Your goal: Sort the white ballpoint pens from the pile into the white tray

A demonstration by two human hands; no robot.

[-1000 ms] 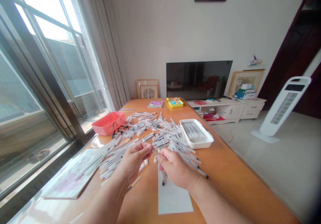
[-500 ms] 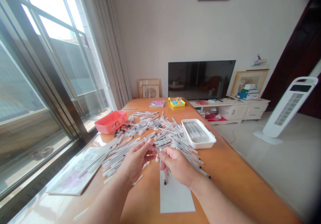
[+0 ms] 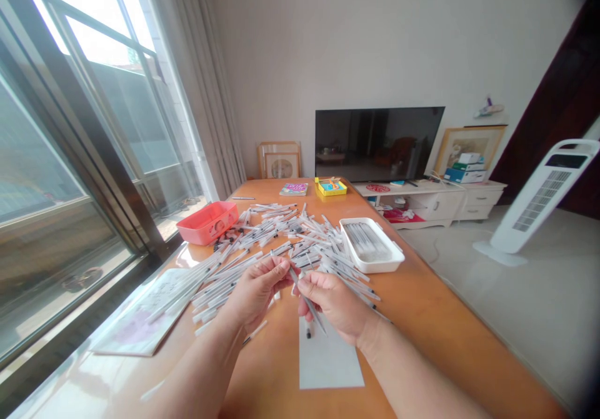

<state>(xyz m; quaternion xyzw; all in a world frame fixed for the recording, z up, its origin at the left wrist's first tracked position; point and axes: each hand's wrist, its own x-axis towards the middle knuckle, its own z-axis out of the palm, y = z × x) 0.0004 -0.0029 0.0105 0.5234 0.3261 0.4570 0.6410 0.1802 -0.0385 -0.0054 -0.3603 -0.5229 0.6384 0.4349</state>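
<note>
Over a sheet of white paper [image 3: 330, 366], my right hand [image 3: 330, 297] grips a slim grey pen [image 3: 319, 320] that slants down to the right. Its pointed lower end sticks out below the fingers. My left hand [image 3: 265, 281] pinches the pen's upper end; the fingertips partly hide it. On the paper, just left of the right hand, lies a black-tipped piece [image 3: 308, 331], partly covered. A wide heap of clear pen parts [image 3: 281, 225] spreads behind both hands. To the right, a white tray [image 3: 394, 262] holds a row of grey refills [image 3: 368, 241].
A red plastic basket [image 3: 201, 228] stands at the left edge of the wooden table [image 3: 422, 331]. Below it lies a booklet [image 3: 135, 328] with long clear tubes across its corner. Toward the far end sit a yellow box [image 3: 332, 189] and a colourful book [image 3: 294, 189].
The pen's pointed lower end now shows below my right hand. Both hands remain close together at the pen. The camera view has tilted slightly downward.
</note>
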